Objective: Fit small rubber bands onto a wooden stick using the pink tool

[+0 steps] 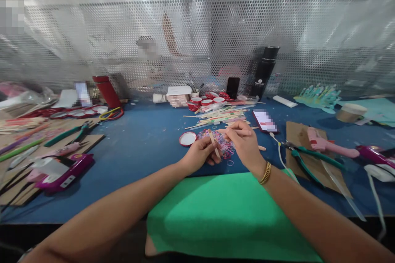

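Observation:
Between the thumb and fingers of my left hand (202, 151) is a short, flat wooden stick (214, 144), held tilted. My right hand (242, 141) is just to its right, fingers pinched together toward the stick's upper end; what they hold, if anything, is too small to make out. Both hands are over a heap of small coloured rubber bands (227, 150), which they partly cover. One loose rubber band (230, 163) lies in front of the heap. Left of it sits a round red-rimmed lid (187, 139). Thin sticks (220, 116) lie in a loose pile behind my hands.
Green cloth (228, 209) hangs at the blue table's front edge. Pliers (308, 162) and a pink glue gun (327, 144) lie right, near a cabled phone (264, 121). Left are a purple tool (66, 174) and a red bottle (107, 92). A perforated metal panel (123, 41) stands behind.

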`<state>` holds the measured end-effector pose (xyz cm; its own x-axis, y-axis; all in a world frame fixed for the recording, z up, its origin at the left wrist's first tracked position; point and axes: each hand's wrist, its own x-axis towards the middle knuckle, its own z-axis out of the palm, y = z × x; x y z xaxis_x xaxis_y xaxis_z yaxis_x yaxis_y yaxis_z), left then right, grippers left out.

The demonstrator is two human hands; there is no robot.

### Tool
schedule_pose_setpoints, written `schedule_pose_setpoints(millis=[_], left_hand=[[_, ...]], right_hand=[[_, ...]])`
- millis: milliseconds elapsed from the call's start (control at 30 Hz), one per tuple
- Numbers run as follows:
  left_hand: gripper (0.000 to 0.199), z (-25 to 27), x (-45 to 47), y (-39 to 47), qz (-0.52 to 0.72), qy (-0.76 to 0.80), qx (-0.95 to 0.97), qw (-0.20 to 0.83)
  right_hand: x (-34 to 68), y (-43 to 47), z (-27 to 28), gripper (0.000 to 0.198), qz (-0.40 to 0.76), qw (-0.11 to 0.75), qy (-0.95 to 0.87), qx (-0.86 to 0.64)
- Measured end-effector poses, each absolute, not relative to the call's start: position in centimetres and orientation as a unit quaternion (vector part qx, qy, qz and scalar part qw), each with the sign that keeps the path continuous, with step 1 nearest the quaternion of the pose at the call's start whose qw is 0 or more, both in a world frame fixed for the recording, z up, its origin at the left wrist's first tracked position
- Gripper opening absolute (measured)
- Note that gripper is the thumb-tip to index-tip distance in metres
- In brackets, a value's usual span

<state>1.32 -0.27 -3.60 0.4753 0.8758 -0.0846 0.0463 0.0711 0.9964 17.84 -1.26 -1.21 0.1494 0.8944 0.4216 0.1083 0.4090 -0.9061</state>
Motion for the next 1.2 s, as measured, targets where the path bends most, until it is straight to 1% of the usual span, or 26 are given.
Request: schedule_pose_setpoints(millis=[133,333,500,800,967,1200], left_hand=[[0.046,-3.8,1.4,-0.2,0.345,0.392,0.583,0.622],[0.045,-3.9,1.4,-0.1,0.345,0.39,0.58,0.626],[0.044,-4.0,1.5,-0.1,0.337,0.387,0.591,0.622],[0.042,-4.1,1.6,-0.2,0.34,0.383,0.59,0.624],[0.041,-3.8,1.5,-0.2,0.34,0.389,0.578,0.631],[0.045,-4.1,1.5,-0.2,0.34,0.384,0.582,0.631]], right_hand=[[17.2,-1.1,-1.5,0.014,0.343,0.624,-0.559,-0.424],[17.0,-0.7,-2.5,0.013,0.283,0.633,-0.564,-0.449],[17.5,-1.1,-2.8,0.017,0.244,0.615,-0.597,-0.454],[17.2,-1.0,-2.8,0.015,0.255,0.595,-0.614,-0.452],[17.4,-1.0,-2.7,0.018,0.245,0.615,-0.585,-0.468],[17.1,-1.1,-2.6,0.017,0.279,0.602,-0.602,-0.444]])
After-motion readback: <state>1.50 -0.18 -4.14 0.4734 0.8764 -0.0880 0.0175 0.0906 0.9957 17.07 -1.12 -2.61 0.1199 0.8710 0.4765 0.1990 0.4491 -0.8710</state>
